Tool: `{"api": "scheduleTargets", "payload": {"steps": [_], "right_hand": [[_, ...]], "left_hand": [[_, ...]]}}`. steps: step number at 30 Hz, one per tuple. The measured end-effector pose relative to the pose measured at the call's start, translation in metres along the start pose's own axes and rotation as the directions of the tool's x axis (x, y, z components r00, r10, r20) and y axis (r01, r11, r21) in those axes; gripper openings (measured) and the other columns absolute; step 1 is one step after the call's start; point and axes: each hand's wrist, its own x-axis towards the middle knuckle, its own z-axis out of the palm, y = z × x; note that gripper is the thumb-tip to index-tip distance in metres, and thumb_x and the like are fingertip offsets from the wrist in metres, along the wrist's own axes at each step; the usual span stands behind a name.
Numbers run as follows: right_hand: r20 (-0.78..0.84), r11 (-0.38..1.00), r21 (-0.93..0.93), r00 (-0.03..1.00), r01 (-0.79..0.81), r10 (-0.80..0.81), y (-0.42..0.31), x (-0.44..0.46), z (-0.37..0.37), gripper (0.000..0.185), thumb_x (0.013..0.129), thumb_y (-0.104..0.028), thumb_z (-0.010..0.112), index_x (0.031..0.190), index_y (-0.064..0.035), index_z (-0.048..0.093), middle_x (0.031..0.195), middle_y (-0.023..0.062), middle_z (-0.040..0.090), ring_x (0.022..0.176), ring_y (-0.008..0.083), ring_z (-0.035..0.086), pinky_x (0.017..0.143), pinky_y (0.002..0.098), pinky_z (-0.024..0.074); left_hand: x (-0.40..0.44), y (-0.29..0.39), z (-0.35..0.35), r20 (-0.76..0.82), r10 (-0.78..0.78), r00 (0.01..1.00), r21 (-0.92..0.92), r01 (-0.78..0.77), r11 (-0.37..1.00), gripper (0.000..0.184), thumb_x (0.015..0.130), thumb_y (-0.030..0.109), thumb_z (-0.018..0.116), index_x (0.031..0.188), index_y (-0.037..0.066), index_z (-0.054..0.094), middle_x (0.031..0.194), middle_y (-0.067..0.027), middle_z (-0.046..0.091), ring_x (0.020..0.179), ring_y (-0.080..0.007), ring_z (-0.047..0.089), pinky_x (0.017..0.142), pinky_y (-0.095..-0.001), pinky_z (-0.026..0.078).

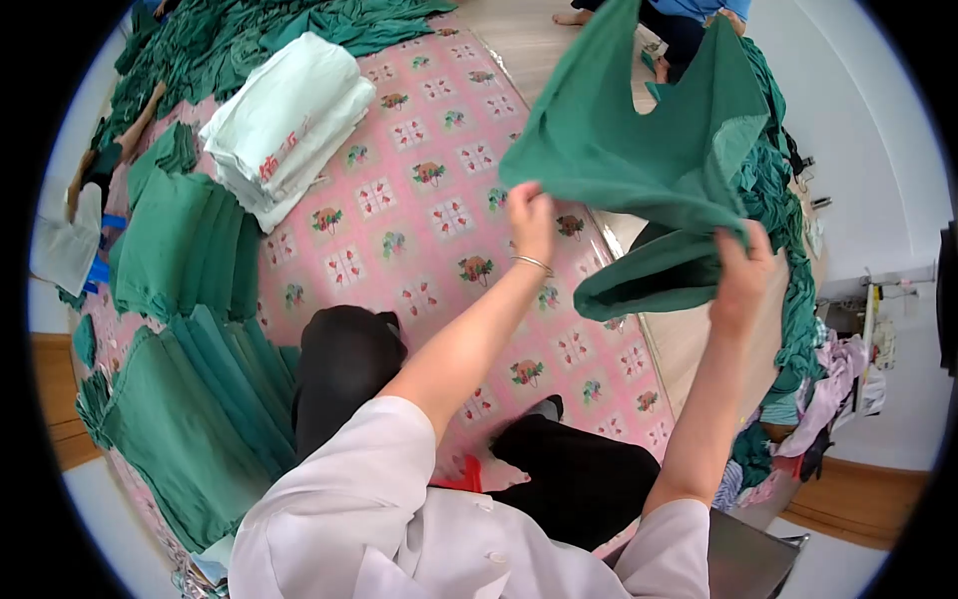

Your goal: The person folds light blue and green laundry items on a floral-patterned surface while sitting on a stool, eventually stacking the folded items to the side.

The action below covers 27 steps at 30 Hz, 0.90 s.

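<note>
A green cloth garment (629, 150) is spread in the air above the floor, between my two raised arms. My left hand (531, 215) pinches its lower left edge, with a bracelet on the wrist. My right hand (741, 262) grips the cloth at its lower right, where a fold hangs down in a loop. Under the cloth lies the pink patterned floor mat (429, 215).
Folded green cloths (190, 250) and more green stacks (200, 399) stand at the left. A white folded pile (284, 125) lies at the upper left. Loose green cloth (798, 290) lines the right wall. Another person in blue (714, 8) sits at the top; another person's arm (140, 125) shows at left.
</note>
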Motion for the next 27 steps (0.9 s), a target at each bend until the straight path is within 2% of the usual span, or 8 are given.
{"api": "scheduleTargets", "payload": {"steps": [3, 6, 9, 14, 16, 18, 19, 27], "right_hand": [[-0.168, 0.990, 0.141, 0.986, 0.017, 0.006, -0.060, 0.000, 0.009, 0.016, 0.080, -0.006, 0.057, 0.094, 0.0005, 0.058, 0.091, 0.0076, 0.060, 0.083, 0.0154, 0.057, 0.077, 0.0277, 0.0435], [-0.324, 0.900, 0.434, 0.925, -0.039, 0.196, -0.112, -0.006, -0.002, 0.023, 0.081, -0.013, 0.057, 0.101, -0.0003, 0.057, 0.105, 0.0113, 0.058, 0.096, 0.0225, 0.054, 0.088, 0.0364, 0.0403], [-0.332, 0.898, 0.440, 0.927, -0.013, 0.177, -0.143, -0.014, -0.033, 0.025, 0.082, -0.017, 0.056, 0.103, -0.0024, 0.057, 0.110, 0.0100, 0.056, 0.102, 0.0233, 0.051, 0.091, 0.0380, 0.0384], [-0.546, 0.952, 0.288, 0.835, 0.107, 0.072, -0.164, -0.013, -0.056, 0.033, 0.081, -0.027, 0.060, 0.105, -0.0034, 0.057, 0.109, 0.0089, 0.056, 0.102, 0.0238, 0.049, 0.093, 0.0358, 0.0369], [-0.299, 0.908, 0.419, 0.944, 0.000, 0.138, -0.174, -0.014, -0.093, 0.034, 0.083, -0.029, 0.058, 0.107, -0.0046, 0.056, 0.113, 0.0083, 0.053, 0.105, 0.0223, 0.047, 0.094, 0.0353, 0.0358], [-0.406, 0.952, 0.302, 0.909, 0.038, 0.093, -0.182, -0.015, -0.102, 0.034, 0.086, -0.028, 0.054, 0.112, -0.0060, 0.052, 0.121, 0.0072, 0.047, 0.110, 0.0207, 0.043, 0.095, 0.0356, 0.0345], [-0.569, 0.985, -0.027, 0.808, 0.171, -0.156, -0.173, -0.013, -0.089, 0.036, 0.089, -0.026, 0.049, 0.118, -0.0059, 0.047, 0.127, 0.0065, 0.041, 0.114, 0.0196, 0.039, 0.098, 0.0358, 0.0322], [-0.580, 0.948, -0.289, 0.762, 0.137, -0.287, -0.173, -0.011, -0.036, 0.039, 0.091, -0.026, 0.044, 0.123, -0.0039, 0.042, 0.127, 0.0078, 0.041, 0.113, 0.0192, 0.040, 0.098, 0.0323, 0.0314]], "left_hand": [[-0.006, -0.034, 0.004, 0.057, -0.393, 0.918, -0.025, 0.395, 0.918, 0.030, 0.082, 0.025, 0.046, 0.101, 0.002, 0.051, 0.091, -0.0069, 0.054, 0.083, -0.0174, 0.049, 0.075, -0.0302, 0.039], [-0.034, -0.045, 0.032, 0.369, -0.735, 0.569, -0.030, 0.797, 0.603, 0.048, 0.084, 0.042, 0.044, 0.111, 0.004, 0.050, 0.109, -0.0132, 0.053, 0.101, -0.0255, 0.049, 0.087, -0.0428, 0.036], [-0.039, -0.006, 0.066, 0.375, -0.860, 0.345, -0.187, 0.937, 0.294, 0.065, 0.084, 0.056, 0.035, 0.125, 0.006, 0.043, 0.127, -0.0165, 0.043, 0.122, -0.0283, 0.035, 0.096, -0.0466, 0.028], [-0.074, -0.061, 0.055, 0.295, -0.890, 0.347, -0.012, 0.933, 0.360, 0.092, 0.076, 0.072, 0.026, 0.139, 0.008, 0.005, 0.140, -0.0193, 0.020, 0.127, -0.0390, 0.023, 0.096, -0.0599, 0.022], [-0.089, -0.083, 0.052, 0.528, -0.849, 0.018, -0.002, 1.000, 0.020, 0.098, 0.073, 0.076, 0.026, 0.139, 0.007, 0.004, 0.140, -0.0201, 0.020, 0.128, -0.0392, 0.021, 0.098, -0.0606, 0.016], [-0.108, -0.072, 0.070, 0.594, -0.803, 0.040, -0.012, 0.999, 0.041, 0.098, 0.075, 0.074, 0.026, 0.138, 0.004, -0.001, 0.137, -0.0238, 0.025, 0.127, -0.0396, 0.023, 0.098, -0.0603, 0.015], [-0.116, -0.061, 0.078, 0.657, -0.751, 0.070, -0.027, 0.997, 0.070, 0.099, 0.077, 0.073, 0.026, 0.137, 0.001, -0.006, 0.134, -0.0274, 0.029, 0.127, -0.0401, 0.025, 0.099, -0.0600, 0.014], [-0.110, -0.034, 0.119, 0.781, -0.596, 0.188, -0.235, 0.972, -0.002, 0.089, 0.084, 0.064, 0.017, 0.134, -0.004, -0.009, 0.128, -0.0284, 0.035, 0.118, -0.0435, 0.037, 0.095, -0.0622, 0.022]]}}
